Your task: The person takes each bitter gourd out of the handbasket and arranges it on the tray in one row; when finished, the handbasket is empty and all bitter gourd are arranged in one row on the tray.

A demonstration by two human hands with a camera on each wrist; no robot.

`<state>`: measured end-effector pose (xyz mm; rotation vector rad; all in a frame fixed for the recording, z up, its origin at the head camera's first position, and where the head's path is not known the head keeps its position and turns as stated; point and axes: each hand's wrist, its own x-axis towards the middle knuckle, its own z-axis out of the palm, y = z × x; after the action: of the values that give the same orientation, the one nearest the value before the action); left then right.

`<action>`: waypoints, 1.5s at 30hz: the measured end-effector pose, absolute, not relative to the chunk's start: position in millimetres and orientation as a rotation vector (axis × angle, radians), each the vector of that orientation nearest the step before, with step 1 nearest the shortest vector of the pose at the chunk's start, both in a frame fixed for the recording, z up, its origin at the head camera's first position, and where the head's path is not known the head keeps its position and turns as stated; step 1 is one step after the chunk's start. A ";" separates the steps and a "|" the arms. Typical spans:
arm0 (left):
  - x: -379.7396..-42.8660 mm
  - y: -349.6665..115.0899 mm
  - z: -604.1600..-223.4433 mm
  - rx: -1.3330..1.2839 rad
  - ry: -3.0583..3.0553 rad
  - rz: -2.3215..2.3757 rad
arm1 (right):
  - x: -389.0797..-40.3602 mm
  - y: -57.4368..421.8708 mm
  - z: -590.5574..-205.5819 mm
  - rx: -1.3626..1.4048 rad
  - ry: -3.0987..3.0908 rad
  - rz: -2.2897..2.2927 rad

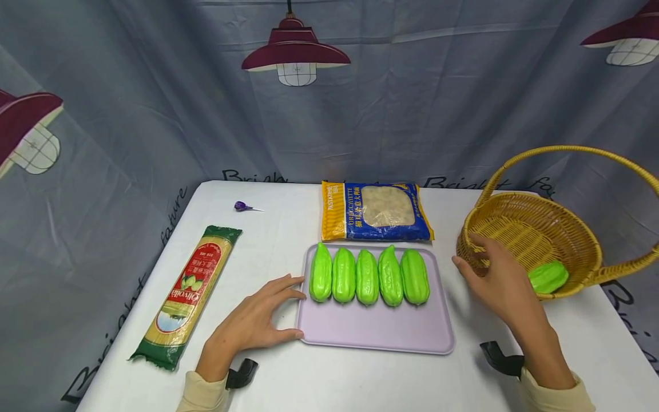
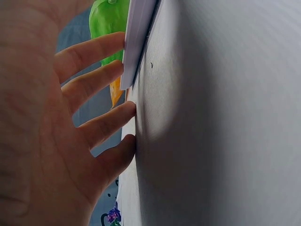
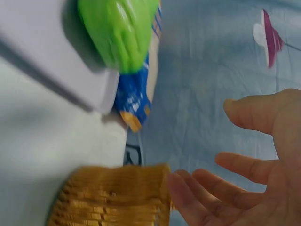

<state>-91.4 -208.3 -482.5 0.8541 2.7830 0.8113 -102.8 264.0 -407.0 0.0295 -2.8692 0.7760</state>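
Observation:
Spread fingers of the left hand (image 1: 254, 320) touch the left edge of a light purple tray (image 1: 370, 329), thumb at its near corner. On the tray's far half several bright green, ridged gourds (image 1: 367, 277) lie side by side in a row. Right of the tray, the right hand (image 1: 501, 280) is over the near left rim of a yellow wicker basket (image 1: 520, 229), fingers loosely bent and holding nothing. Another green gourd (image 1: 548, 277) lies inside the basket. In the right wrist view, the fingertips (image 3: 178, 186) overlap the basket rim.
A blue and yellow pasta bag (image 1: 378, 212) lies just behind the tray. On the left is a long spaghetti packet (image 1: 187, 292). A small purple flower-like object (image 1: 242, 206) lies near the back edge. The basket's tall handle (image 1: 566, 149) arches over its opening.

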 end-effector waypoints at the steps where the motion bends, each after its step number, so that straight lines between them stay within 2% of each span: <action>1: -91.4 -208.6 -482.3 0.859 2.784 0.813 | -102.6 267.8 -405.7 0.032 -2.849 0.781; 22: -90.0 -211.0 -484.5 0.863 2.794 0.820 | -101.6 335.4 -401.4 -0.144 -2.950 0.598; 45: -90.7 -209.0 -484.3 0.861 2.800 0.825 | -118.5 371.9 -415.7 -0.495 -3.130 0.425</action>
<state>-90.7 -209.0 -484.3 0.8613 2.8002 0.8249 -118.5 371.9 -415.7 -0.4946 -3.1302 0.4254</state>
